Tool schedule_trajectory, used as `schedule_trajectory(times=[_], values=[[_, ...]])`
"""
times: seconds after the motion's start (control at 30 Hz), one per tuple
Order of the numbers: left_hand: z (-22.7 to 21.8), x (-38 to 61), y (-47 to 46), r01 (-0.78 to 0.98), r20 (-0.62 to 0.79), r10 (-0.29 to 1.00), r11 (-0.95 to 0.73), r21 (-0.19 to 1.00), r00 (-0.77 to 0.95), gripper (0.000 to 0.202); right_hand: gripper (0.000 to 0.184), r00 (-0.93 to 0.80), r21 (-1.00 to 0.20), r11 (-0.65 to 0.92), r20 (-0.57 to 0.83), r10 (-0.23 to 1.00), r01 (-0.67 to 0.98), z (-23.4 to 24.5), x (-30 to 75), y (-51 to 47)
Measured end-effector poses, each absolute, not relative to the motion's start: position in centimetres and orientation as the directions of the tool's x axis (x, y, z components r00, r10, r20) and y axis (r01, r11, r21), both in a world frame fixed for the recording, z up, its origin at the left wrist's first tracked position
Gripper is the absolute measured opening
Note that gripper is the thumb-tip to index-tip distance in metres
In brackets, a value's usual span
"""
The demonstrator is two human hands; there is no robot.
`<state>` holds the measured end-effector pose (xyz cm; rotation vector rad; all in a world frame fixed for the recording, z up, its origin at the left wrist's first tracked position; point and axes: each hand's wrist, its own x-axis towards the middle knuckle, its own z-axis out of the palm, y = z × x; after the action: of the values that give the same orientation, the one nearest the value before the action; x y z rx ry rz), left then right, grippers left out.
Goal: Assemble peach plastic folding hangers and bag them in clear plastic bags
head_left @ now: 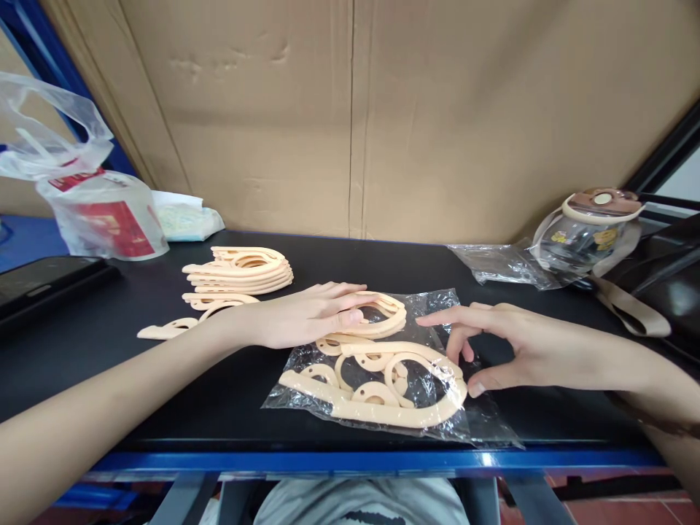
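Note:
Several cream plastic folding hangers [399, 417] lie in and on a clear plastic bag [317, 417] near the table's front edge. My left hand [311, 315] rests flat, fingers stretched out, over a folded hanger [391, 321] at the back of the bag. Beside the bag's right side, my right hand [508, 343] is open, its thumb and index finger spread apart; the thumb is close to the rounded end of the front hanger. Left of my left hand sits a neat stack of folded hangers [246, 270], with another hanger [169, 329] partly hidden behind my forearm.
At the back left stand a bagged cup [114, 219] and a tissue pack [189, 219]; a black phone-like device [49, 284] lies at the left. On the right are a clear plastic wrapper [492, 261], a lidded clear bottle [585, 237] and a black bag [667, 277]. Cardboard [350, 131] walls the back.

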<state>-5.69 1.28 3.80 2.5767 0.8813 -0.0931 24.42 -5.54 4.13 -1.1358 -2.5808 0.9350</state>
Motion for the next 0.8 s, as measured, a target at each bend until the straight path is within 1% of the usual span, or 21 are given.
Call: schedule_trajectory(times=[0.13, 0.3, 0.37, 0.47, 0.53, 0.6, 0.67, 0.73, 0.77, 0.8], values=[[3.8, -5.6, 1.4, 0.585, -0.169, 0.566, -0.726, 0.361, 0.807, 0.058, 0.075, -0.722, -0.658, 0.512, -0.072, 0.688, 0.553, 3.5, 23.3, -5.5], [3.8, -5.8, 1.2, 0.57, -0.161, 0.552, -0.744, 0.349, 0.818, 0.058, 0.076, -0.679, -0.698, 0.486, 0.0, 0.734, 0.526, 2.5, 21.7, -5.6], [3.5, -6.0, 1.1, 0.575, -0.165, 0.555, -0.741, 0.347, 0.815, 0.058, 0.077, -0.647, -0.668, 0.502, 0.04, 0.762, 0.549, 1.9, 21.1, -5.7], [3.4, -5.7, 1.2, 0.569, -0.149, 0.557, -0.738, 0.362, 0.817, 0.058, 0.075, -0.595, -0.564, 0.545, 0.114, 0.795, 0.62, 1.3, 20.5, -5.8], [4.0, -5.2, 1.2, 0.57, -0.143, 0.561, -0.731, 0.375, 0.815, 0.057, 0.074, -0.575, -0.515, 0.553, 0.134, 0.807, 0.656, 1.1, 20.3, -5.9], [4.9, -5.1, 1.0, 0.61, -0.154, 0.601, -0.704, 0.362, 0.784, 0.057, 0.076, -0.565, -0.526, 0.535, 0.12, 0.816, 0.661, 1.2, 20.3, -6.0], [5.2, -6.6, 0.0, 0.685, -0.124, 0.686, -0.659, 0.31, 0.717, 0.06, 0.078, -0.552, -0.582, 0.504, 0.109, 0.827, 0.639, 1.5, 20.5, -6.1], [4.0, -10.4, -1.9, 0.755, -0.032, 0.776, -0.602, 0.258, 0.63, 0.06, 0.08, -0.539, -0.643, 0.479, 0.121, 0.834, 0.597, 1.8, 20.6, -6.3], [2.7, -13.0, -3.1, 0.792, 0.024, 0.822, -0.556, 0.251, 0.569, 0.059, 0.08, -0.535, -0.666, 0.473, 0.13, 0.835, 0.577, 1.9, 20.7, -6.4], [1.1, -15.8, -4.4, 0.803, 0.028, 0.837, -0.534, 0.263, 0.547, 0.057, 0.08, -0.539, -0.681, 0.473, 0.135, 0.831, 0.559, 2.0, 20.7, -6.5]])
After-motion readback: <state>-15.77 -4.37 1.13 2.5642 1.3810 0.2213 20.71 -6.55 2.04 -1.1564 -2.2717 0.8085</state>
